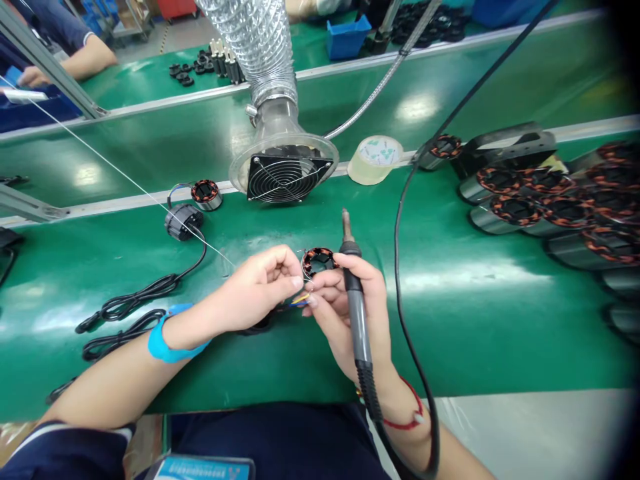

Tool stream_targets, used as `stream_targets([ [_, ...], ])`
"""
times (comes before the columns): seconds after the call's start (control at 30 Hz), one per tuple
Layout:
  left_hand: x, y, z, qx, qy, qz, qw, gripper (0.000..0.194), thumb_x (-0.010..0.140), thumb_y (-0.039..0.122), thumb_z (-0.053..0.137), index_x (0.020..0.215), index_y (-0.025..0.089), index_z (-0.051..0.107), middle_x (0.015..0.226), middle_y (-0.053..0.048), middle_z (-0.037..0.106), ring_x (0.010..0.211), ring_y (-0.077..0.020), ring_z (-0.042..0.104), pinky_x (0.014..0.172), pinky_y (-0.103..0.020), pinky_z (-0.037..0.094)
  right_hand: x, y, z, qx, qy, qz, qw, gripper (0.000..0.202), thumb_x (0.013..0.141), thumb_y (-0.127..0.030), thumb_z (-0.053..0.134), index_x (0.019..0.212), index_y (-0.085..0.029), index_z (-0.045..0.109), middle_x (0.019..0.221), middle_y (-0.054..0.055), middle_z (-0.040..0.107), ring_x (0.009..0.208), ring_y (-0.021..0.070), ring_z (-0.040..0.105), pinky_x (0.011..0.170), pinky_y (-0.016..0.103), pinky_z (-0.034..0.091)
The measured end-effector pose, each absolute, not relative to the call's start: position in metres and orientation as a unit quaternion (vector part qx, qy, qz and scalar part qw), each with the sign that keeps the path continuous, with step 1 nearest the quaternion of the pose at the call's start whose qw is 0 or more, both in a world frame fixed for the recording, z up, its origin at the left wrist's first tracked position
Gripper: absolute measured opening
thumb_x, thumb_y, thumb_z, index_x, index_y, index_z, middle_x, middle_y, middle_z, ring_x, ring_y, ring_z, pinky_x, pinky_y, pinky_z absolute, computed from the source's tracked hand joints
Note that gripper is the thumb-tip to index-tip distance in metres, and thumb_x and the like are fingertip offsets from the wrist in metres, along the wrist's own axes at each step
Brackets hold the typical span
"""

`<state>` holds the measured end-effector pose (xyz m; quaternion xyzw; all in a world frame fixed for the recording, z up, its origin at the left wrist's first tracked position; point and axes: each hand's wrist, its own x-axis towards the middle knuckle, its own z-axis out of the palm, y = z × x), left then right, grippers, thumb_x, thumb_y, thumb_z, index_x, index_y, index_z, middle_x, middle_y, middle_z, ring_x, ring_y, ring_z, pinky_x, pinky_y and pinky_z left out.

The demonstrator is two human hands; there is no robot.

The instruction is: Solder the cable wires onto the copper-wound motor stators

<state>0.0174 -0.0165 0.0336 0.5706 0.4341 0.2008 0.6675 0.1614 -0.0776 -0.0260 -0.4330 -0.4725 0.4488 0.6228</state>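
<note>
My left hand (265,287) is closed in a pinch at the middle of the bench, its fingertips on a thin wire. A fine pale solder-like strand (125,170) runs from the upper left down to this hand. My right hand (357,303) has a soldering iron (356,307) resting in it, tip up and away from the work. Its thumb and fingers also pinch thin yellow and blue wires (300,300), close to my left fingertips. Just behind the fingers stands a stator (320,261) with copper windings. A dark round part (257,327) is mostly hidden beneath my left hand.
A fume extractor hood (285,170) hangs ahead, with a tape roll (375,160) beside it. Several stators (517,210) crowd the right. At left lie a wired black housing (184,221), another stator (206,193) and coiled cables (135,297). The iron's cord (400,267) crosses the right side.
</note>
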Motion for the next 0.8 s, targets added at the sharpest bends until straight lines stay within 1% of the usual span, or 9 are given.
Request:
stream_targets([
  [0.1,0.015,-0.016,0.034,0.587,0.437,0.195,0.653,0.016,0.081,0.027,0.058,0.074,0.017,0.048,0.060,0.007,0.042,0.054,-0.0058,0.035,0.051,-0.021,0.028,0.161,-0.077,-0.027,-0.440,-0.479,0.432,0.625,0.041,0.088,-0.015,0.061,0.121,-0.030,0.043,0.086,-0.003,0.063,0.069,0.0111,0.068,0.060,0.025,0.061],
  [0.23,0.012,-0.016,0.036,0.620,0.451,0.138,0.627,0.011,0.080,0.022,0.055,0.073,0.016,0.050,0.058,0.007,0.041,0.052,-0.0060,0.033,0.050,-0.021,0.026,0.160,-0.076,-0.027,-0.448,-0.482,0.418,0.626,0.037,0.090,-0.019,0.060,0.120,-0.029,0.042,0.085,-0.003,0.064,0.068,0.0127,0.068,0.061,0.028,0.061],
  [0.37,0.011,-0.013,0.038,0.634,0.446,0.102,0.624,0.010,0.080,0.020,0.054,0.071,0.016,0.052,0.059,0.006,0.043,0.054,-0.0061,0.035,0.050,-0.020,0.029,0.160,-0.077,-0.028,-0.445,-0.484,0.409,0.633,0.040,0.088,-0.013,0.061,0.121,-0.029,0.044,0.087,-0.002,0.066,0.070,0.0117,0.069,0.064,0.026,0.060],
  [0.5,0.011,-0.009,0.040,0.632,0.446,0.049,0.631,0.012,0.080,0.021,0.056,0.070,0.015,0.053,0.057,0.006,0.046,0.052,-0.0059,0.036,0.048,-0.020,0.029,0.162,-0.078,-0.028,-0.433,-0.512,0.391,0.630,0.044,0.088,-0.010,0.060,0.123,-0.029,0.044,0.091,-0.001,0.067,0.074,0.0117,0.069,0.067,0.027,0.060],
  [0.67,0.008,-0.005,0.038,0.607,0.415,0.046,0.677,0.016,0.083,0.026,0.060,0.073,0.014,0.055,0.060,0.006,0.047,0.053,-0.0052,0.036,0.051,-0.019,0.030,0.166,-0.078,-0.029,-0.431,-0.553,0.355,0.618,0.045,0.087,-0.008,0.060,0.124,-0.029,0.045,0.090,-0.001,0.066,0.072,0.0122,0.066,0.068,0.029,0.059],
  [0.73,0.009,-0.005,0.038,0.607,0.413,0.053,0.677,0.017,0.086,0.026,0.058,0.075,0.014,0.055,0.062,0.006,0.049,0.055,-0.0056,0.041,0.053,-0.019,0.033,0.167,-0.078,-0.029,-0.428,-0.564,0.339,0.619,0.047,0.086,-0.007,0.060,0.124,-0.029,0.045,0.088,-0.001,0.064,0.071,0.0122,0.064,0.068,0.029,0.058],
  [0.8,0.010,-0.006,0.038,0.588,0.409,0.041,0.696,0.017,0.090,0.027,0.055,0.078,0.015,0.054,0.068,0.003,0.057,0.061,-0.0070,0.050,0.059,-0.020,0.040,0.168,-0.079,-0.030,-0.415,-0.575,0.328,0.624,0.049,0.085,-0.005,0.059,0.125,-0.030,0.044,0.087,-0.002,0.063,0.071,0.0117,0.064,0.068,0.029,0.057],
])
